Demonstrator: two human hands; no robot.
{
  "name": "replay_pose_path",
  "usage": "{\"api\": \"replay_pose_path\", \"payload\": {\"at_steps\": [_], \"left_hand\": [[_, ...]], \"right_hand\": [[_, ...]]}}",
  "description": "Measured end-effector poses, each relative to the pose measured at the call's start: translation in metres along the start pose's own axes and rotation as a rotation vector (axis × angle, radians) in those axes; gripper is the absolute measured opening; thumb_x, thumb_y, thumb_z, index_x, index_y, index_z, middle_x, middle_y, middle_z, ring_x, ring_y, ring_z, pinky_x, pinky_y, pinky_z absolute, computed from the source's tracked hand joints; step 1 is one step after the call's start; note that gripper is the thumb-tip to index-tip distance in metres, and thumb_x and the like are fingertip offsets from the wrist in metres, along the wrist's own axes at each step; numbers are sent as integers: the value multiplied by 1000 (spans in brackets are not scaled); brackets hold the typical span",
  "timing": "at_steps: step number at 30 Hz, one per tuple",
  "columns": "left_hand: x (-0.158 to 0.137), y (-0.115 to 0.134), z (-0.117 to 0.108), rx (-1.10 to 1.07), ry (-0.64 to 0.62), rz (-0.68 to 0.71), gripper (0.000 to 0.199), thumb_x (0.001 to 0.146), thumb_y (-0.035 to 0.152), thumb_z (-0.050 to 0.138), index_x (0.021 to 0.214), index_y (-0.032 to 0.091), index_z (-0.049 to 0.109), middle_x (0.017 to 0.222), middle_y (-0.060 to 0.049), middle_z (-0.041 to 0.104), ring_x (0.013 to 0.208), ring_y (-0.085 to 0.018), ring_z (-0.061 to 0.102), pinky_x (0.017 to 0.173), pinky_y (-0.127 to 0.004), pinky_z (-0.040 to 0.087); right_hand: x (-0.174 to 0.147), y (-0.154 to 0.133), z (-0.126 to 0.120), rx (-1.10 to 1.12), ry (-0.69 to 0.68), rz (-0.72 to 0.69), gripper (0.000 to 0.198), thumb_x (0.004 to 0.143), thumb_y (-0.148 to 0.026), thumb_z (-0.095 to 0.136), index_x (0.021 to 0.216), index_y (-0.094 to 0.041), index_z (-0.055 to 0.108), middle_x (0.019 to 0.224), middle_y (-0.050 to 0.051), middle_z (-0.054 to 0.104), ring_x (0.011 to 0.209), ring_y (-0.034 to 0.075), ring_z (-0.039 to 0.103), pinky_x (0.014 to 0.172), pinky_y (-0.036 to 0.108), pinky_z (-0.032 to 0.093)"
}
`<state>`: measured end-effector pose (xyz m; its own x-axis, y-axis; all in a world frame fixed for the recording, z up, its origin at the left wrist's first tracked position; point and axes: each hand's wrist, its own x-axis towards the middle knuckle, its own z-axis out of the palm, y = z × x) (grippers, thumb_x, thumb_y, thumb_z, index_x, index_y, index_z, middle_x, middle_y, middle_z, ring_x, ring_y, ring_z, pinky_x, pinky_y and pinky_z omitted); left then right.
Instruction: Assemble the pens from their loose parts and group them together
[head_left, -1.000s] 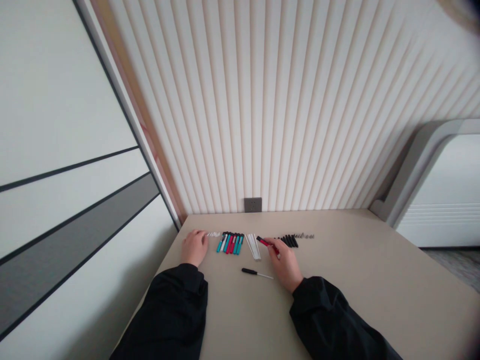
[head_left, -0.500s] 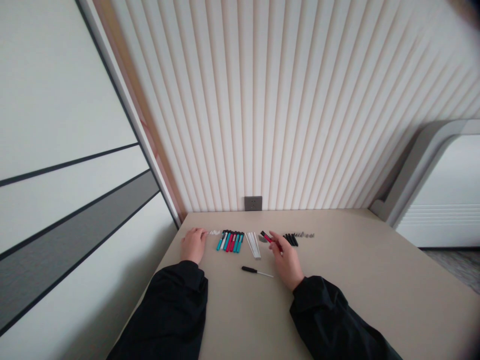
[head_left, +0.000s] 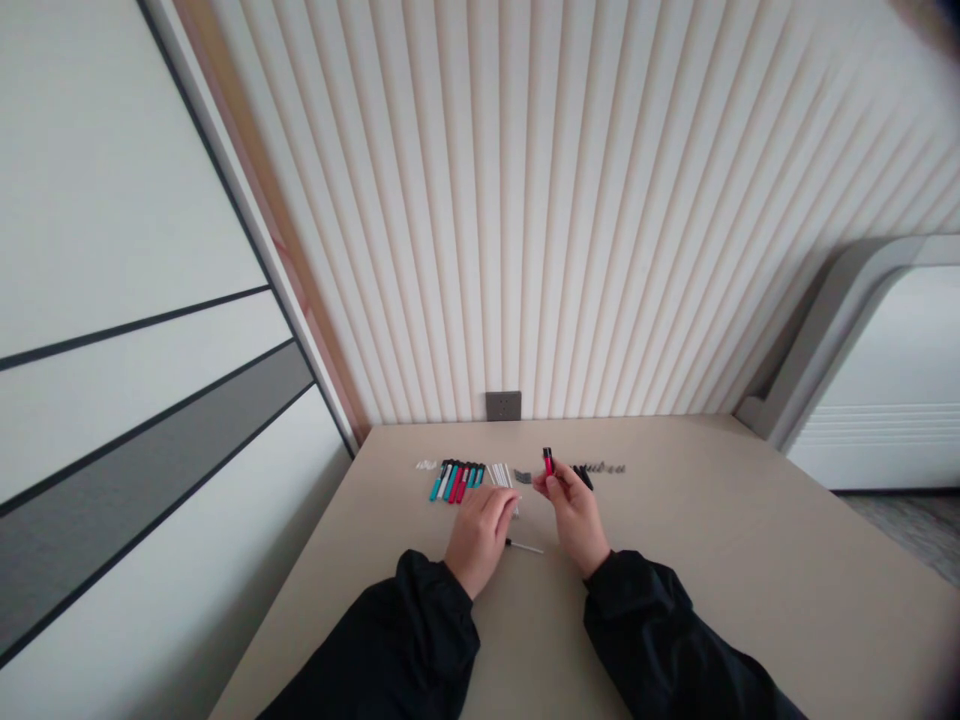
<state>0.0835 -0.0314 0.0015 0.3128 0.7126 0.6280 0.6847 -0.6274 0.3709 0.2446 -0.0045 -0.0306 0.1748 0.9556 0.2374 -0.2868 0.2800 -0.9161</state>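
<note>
**A:** Nearest the camera, two black sleeves [head_left: 405, 650]. What are the hands doing?

**B:** Left hand [head_left: 480, 535] lies palm down on the table [head_left: 712, 560], fingers loosely curled over the handle end of a thin tool [head_left: 525, 548]. Only its pale shaft shows, sticking out to the right. Can't tell if the fingers actually grip it.

**A:** Right hand?

**B:** Right hand [head_left: 577, 510] is raised a little off the table, thumb and fingertips pinched on the lower end of a red pen barrel [head_left: 548, 462]. Barrel stands nearly upright, black tip on top, long axis pointing away from the palm.

**A:** Which hand is closer to the tool?

**B:** Left, it's on top of it. Free end of the shaft points toward the right hand, stopping just short of the wrist.

**A:** Further back?

**B:** One row across the table: small clear bits [head_left: 426, 465] far left, then teal, red and black pens [head_left: 454, 480], white sticks [head_left: 501, 474] partly under the left fingers, a small grey piece [head_left: 523, 477], black caps [head_left: 583, 474] behind the right hand, small dark parts [head_left: 606, 467] at the right end. Grey wall socket [head_left: 503, 405] behind, on the ribbed wall.
</note>
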Motion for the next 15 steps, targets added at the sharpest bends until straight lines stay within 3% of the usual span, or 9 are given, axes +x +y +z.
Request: {"api": "replay_pose_path", "payload": {"at_steps": [6,15], "left_hand": [[-4,-2,2,-104,4,-54,13,93,22,49,99,20,61,92,-5,67,87,-18,61,79,-32,48],[-4,-8,3,-140,34,-99,11,91,21,52,96,19,62,87,-4,66,82,-18,61,76,-31,48]], "right_hand": [[-5,-17,11,368,26,182,30,73,-39,75,96,-23,63,86,1,64,86,17,63,89,40,50],[-12,-21,15,353,-21,244,26,71,-36,77,86,-20,63,87,2,67,85,17,63,87,36,48]]}}
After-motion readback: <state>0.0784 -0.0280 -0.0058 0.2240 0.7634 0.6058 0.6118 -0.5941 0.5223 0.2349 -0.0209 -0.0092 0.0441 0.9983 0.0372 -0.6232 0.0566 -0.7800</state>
